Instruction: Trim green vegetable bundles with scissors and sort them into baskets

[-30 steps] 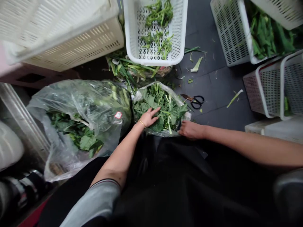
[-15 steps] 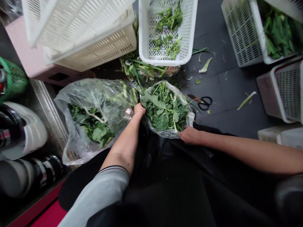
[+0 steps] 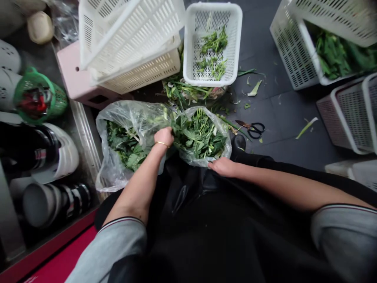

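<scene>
Two clear plastic bags of leafy greens lie before me. The right plastic bag (image 3: 194,161) is open at the top, showing a heap of cut leaves and stems (image 3: 203,133). My right hand (image 3: 223,166) is closed on its near rim. My left hand (image 3: 164,136) is closed between the two bags, at the left side of the right bag; it seems to grip that bag's edge, though the fingertips are hidden. Beneath my left forearm, the left plastic bag (image 3: 103,173) lies on its side with larger leaves (image 3: 132,155) inside.
A white basket (image 3: 186,59) with a few green sprigs stands ahead, trimmings (image 3: 188,90) below it. Black-handled scissors (image 3: 256,129) lie on the dark floor by my boot (image 3: 239,142). White crates (image 3: 159,63) sit on a pink stool (image 3: 70,82). More crates (image 3: 297,59) stand right.
The view has shifted, so the left-side things appear further right. My left hand has moved left over the left bag, and my right hand slightly left with the right bag's rim.
</scene>
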Motion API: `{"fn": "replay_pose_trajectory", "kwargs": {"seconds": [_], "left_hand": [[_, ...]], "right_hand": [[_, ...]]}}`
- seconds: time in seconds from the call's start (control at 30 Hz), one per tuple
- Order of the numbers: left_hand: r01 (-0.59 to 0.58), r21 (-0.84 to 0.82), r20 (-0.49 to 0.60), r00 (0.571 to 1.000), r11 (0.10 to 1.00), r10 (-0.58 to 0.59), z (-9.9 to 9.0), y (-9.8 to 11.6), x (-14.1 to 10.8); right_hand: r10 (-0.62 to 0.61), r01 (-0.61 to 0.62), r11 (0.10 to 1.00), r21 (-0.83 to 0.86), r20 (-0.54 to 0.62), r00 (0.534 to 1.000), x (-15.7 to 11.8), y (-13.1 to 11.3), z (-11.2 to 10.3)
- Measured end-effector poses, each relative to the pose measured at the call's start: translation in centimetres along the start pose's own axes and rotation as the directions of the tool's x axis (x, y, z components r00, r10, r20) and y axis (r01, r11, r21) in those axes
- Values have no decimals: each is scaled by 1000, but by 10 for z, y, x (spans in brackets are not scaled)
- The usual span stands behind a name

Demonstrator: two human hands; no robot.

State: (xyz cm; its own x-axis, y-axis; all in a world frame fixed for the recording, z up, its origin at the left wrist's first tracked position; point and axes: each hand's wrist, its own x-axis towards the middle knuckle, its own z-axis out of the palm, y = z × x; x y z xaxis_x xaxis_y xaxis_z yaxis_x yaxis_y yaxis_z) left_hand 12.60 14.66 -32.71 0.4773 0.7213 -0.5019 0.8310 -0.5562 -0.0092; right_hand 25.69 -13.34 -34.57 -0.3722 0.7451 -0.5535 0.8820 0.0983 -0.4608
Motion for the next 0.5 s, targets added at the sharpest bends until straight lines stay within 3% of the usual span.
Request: {"fn": "replay_pose_trajectory", "kwargs": {"seconds": [0.07, 0.13, 0.2, 0.27, 0.33, 0.43, 0.5], "left_hand": [[-91, -259, 36, 994, 962, 104, 7, 15, -6], [-89, -564, 52, 988, 821, 143, 14, 33, -11], [-47, -712, 105, 979, 700, 172, 26, 52, -15], [-63, -604, 234, 939, 795, 252, 43, 66, -20], [-152, -312, 412, 868, 938, 277, 61, 69, -29], [-179, -35, 565, 808, 983, 167, 74, 49, -44], [-173, 75, 596, 797, 982, 95, 66, 28, -51]], "right_hand": [[42, -43, 999, -23, -34, 999, 1, 5, -8], [25, -28, 999, -41, -49, 998, 2, -3, -17], [-40, 38, 998, -56, -38, 998, 2, -18, -24], [-86, 84, 995, -57, -32, 996, -3, -32, -25], [-59, 58, 997, -41, -31, 998, -10, -36, -23], [110, -110, 994, -6, 91, 990, -20, -17, -21], [238, -258, 965, 55, 243, 940, -27, 7, -24]]}}
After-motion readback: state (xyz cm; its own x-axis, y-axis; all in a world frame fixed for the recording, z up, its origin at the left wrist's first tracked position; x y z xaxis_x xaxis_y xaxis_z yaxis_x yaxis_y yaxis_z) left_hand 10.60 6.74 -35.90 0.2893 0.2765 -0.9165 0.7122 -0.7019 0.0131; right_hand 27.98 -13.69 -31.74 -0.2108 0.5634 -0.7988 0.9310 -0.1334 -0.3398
